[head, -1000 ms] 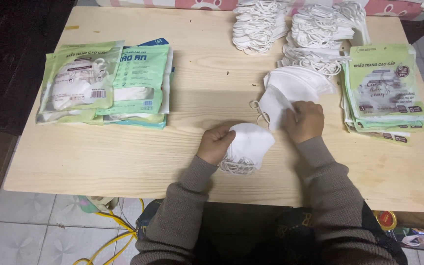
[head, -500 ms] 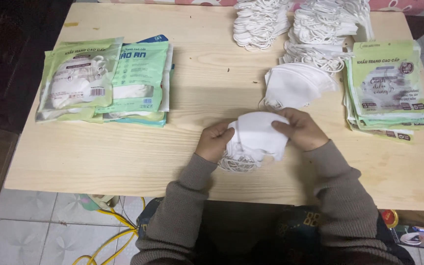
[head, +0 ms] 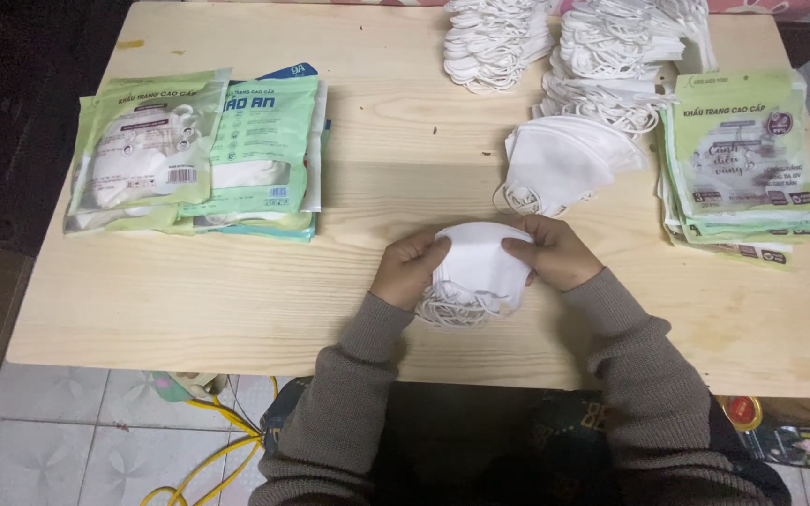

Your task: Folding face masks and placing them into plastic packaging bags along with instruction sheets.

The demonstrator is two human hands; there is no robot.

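Observation:
A small stack of white folded face masks (head: 476, 270) rests on the light wooden table (head: 236, 309) near its front edge, ear loops hanging out below. My left hand (head: 409, 268) grips the stack's left side and my right hand (head: 555, 253) grips its right side, thumbs on top. Just beyond my right hand lies a fanned pile of loose white masks (head: 564, 159).
Filled green mask packets (head: 152, 155) are stacked at the left of the table. Flat empty green packets (head: 741, 155) lie at the right. Heaps of white masks (head: 555, 47) sit along the far edge. A yellow cable (head: 208, 450) runs on the tiled floor.
My right hand left the fanned pile with a mask and brought it onto the stack. Both hands now squeeze the stack together from its two sides.

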